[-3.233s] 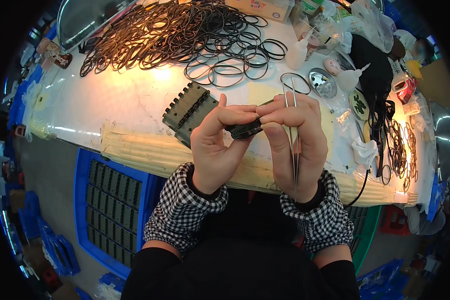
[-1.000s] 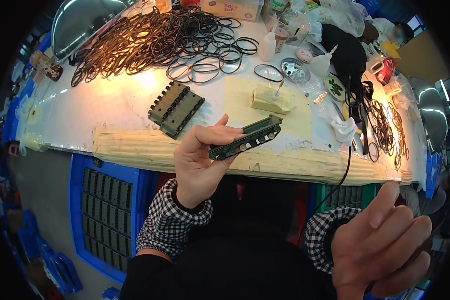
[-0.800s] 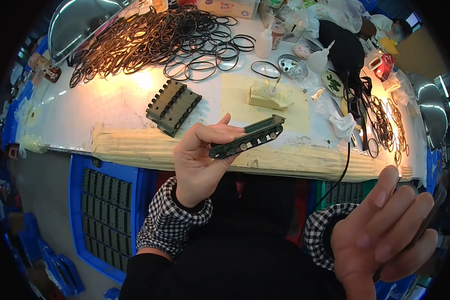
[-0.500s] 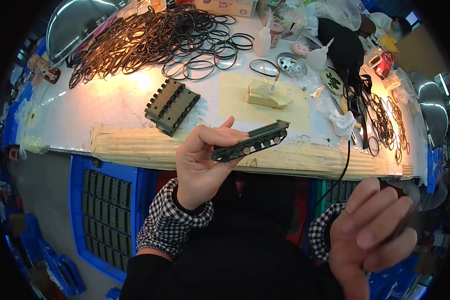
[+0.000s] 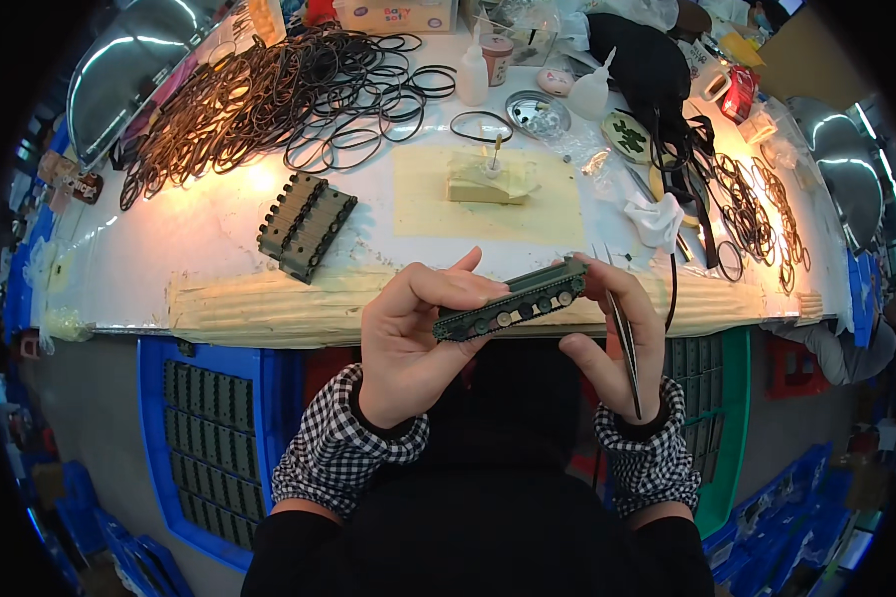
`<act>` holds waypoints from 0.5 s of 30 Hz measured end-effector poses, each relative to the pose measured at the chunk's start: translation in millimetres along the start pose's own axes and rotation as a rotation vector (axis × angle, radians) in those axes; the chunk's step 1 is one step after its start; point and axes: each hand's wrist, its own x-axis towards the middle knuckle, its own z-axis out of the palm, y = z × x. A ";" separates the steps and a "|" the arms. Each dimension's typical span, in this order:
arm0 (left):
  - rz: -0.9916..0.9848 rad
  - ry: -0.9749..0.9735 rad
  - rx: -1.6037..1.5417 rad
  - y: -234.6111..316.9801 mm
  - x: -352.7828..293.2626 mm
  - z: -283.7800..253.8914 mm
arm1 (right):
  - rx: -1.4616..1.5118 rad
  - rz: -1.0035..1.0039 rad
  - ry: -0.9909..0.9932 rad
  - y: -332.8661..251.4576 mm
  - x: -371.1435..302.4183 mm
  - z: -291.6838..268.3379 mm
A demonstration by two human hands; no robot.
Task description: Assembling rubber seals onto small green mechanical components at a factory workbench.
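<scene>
My left hand (image 5: 418,333) pinches a dark green toy tank hull (image 5: 513,301) between thumb and fingers, with its track and row of road wheels turned toward me. Slim metal tweezers (image 5: 622,343) lie along my right hand (image 5: 622,333), held with the points up and away from me. The fingertips of that hand reach the hull's right end and seem to touch it. Its thumb stands apart below. On the table to the left sits a group of similar tank hulls (image 5: 307,227), side by side. A block (image 5: 483,189) beyond my hands carries a small cup with a thin stick.
Black rubber bands (image 5: 269,99) heap at the far left, with more bands (image 5: 757,214) at right. A metal dish (image 5: 538,115), squeeze bottles and a black cloth lie at the back. Below the table edge stand a blue crate (image 5: 149,438) of hulls and a green crate (image 5: 732,438).
My right hand has come from the lower right up to the hull's right end, tweezers in it. The left hand still holds the hull. The view has shifted slightly.
</scene>
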 end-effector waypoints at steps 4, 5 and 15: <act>-0.281 0.083 -0.508 -2.0 -0.5 6.6 | 0.233 0.026 0.038 5.5 -4.0 -3.9; -0.395 0.124 -0.688 1.0 0.0 10.2 | 0.250 -0.025 0.031 5.4 -1.7 -4.2; -0.817 -0.169 -1.187 -24.3 -17.3 49.7 | 0.153 -0.063 -0.199 7.1 -1.9 -12.6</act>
